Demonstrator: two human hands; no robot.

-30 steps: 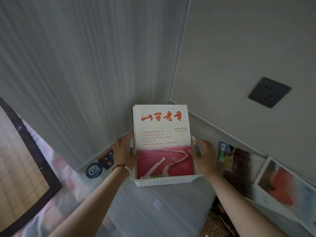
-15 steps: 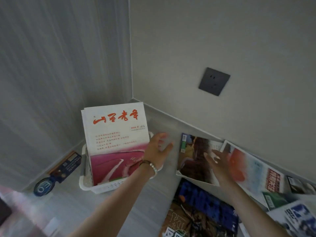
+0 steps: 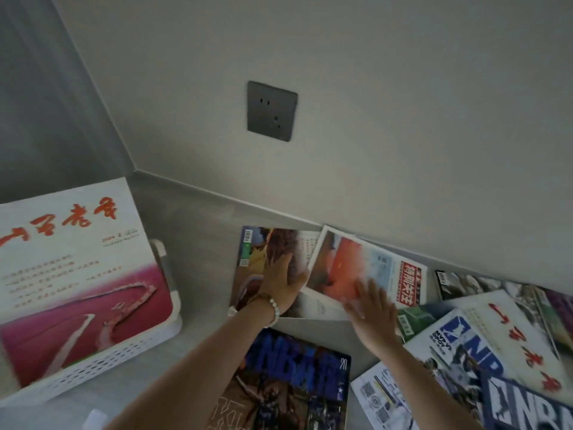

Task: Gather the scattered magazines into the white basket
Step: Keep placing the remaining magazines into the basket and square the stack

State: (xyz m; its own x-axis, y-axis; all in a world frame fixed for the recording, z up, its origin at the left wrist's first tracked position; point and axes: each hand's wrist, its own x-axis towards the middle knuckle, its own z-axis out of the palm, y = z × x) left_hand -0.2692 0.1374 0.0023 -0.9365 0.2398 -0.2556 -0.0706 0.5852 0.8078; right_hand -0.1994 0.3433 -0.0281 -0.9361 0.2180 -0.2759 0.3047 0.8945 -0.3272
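Grey surface in a wall corner. Scattered magazines lie right of the white basket, which already holds a pink-covered issue. Nearest the basket, the left hand lies flat on the brown-cover magazine. Farther right, the right hand, fingers spread, presses the red-cover magazine. Neither grips anything. Step: choosing the next issues. Next: work fingers under an edge, lift.

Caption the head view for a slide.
Left hand on brown magazine, right hand on orange magazine; white basket holds pink-covered magazine.
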